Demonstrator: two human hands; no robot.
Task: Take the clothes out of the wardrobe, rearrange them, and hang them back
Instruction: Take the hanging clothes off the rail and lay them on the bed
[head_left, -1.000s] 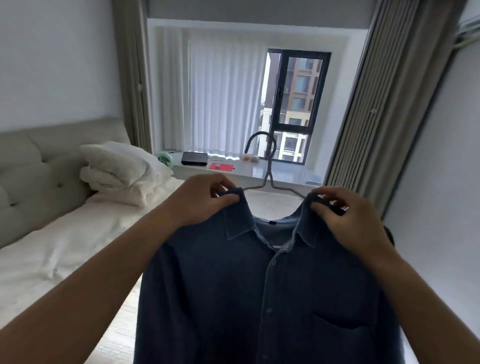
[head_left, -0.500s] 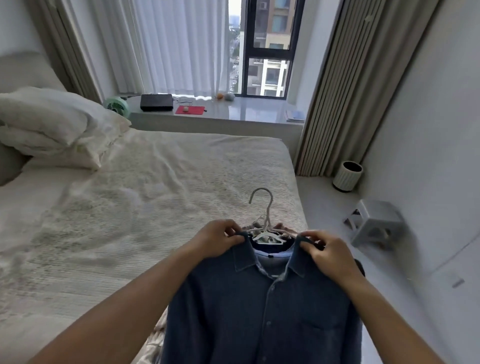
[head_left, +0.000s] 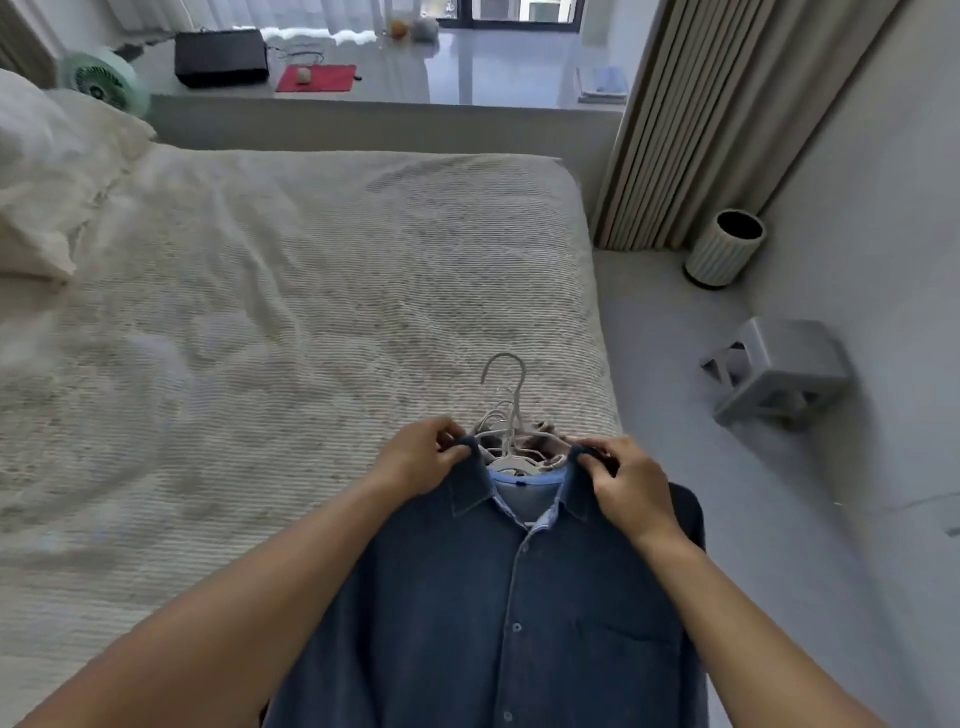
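A dark blue button-up shirt (head_left: 509, 613) with a chest pocket lies front-up at the near right corner of the bed (head_left: 291, 312). It hangs on a white hanger (head_left: 506, 395) whose hook points away from me. My left hand (head_left: 421, 462) pinches the left side of the collar. My right hand (head_left: 623, 483) pinches the right side of the collar. Under the shirt lies a pile of other clothes with several pale hangers (head_left: 519, 447); most of the pile is hidden.
White pillows (head_left: 47, 171) sit at the bed's left. A window ledge (head_left: 467, 73) beyond holds a black box, a red mat and a green fan (head_left: 104, 83). Right of the bed, the grey floor has a ribbed bin (head_left: 724, 249) and a grey stool (head_left: 779, 374). A curtain (head_left: 691, 114) hangs there.
The shirt has come down from in front of the window onto the clothes pile on the bed. My view has tipped downward. Both hands have kept their pinch on the collar.
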